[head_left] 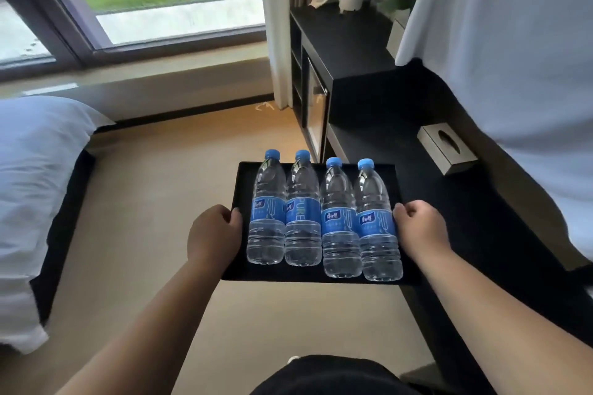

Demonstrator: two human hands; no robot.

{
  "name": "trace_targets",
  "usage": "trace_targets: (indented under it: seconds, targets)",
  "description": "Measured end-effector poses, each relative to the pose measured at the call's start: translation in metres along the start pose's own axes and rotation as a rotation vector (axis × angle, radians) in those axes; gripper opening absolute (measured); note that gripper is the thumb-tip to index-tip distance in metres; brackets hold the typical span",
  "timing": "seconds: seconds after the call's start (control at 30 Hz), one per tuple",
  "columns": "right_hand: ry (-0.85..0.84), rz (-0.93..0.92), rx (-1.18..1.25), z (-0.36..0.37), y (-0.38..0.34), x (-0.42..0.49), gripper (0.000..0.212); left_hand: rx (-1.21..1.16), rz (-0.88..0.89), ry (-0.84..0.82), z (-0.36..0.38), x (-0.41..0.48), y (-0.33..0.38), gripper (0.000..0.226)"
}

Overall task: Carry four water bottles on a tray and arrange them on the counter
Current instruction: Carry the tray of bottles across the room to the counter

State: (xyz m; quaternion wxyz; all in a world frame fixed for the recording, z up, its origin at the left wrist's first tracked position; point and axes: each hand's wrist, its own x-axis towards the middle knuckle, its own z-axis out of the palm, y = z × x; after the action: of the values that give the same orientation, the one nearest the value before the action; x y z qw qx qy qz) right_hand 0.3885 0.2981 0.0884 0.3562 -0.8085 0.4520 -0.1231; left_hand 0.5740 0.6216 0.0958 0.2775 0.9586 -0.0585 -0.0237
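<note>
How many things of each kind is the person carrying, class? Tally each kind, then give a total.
Water bottles: 4, at and
Tray: 1
Total: 5

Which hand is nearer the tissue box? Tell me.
Right. The right hand grips the tray's right edge, on the side toward the tissue box on the dark counter. The left hand grips the tray's opposite edge, beyond all four bottles.
</note>
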Motion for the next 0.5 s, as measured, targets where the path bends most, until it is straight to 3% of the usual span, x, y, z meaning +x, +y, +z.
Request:
trace_targets:
  seconds: [0.5]
  targets:
    - [-0.172,-0.073,-0.014,0.089,-0.074,0.075,0.026,0.029,-0.143,0.066,-0.008,0.074,-0.043,0.035]
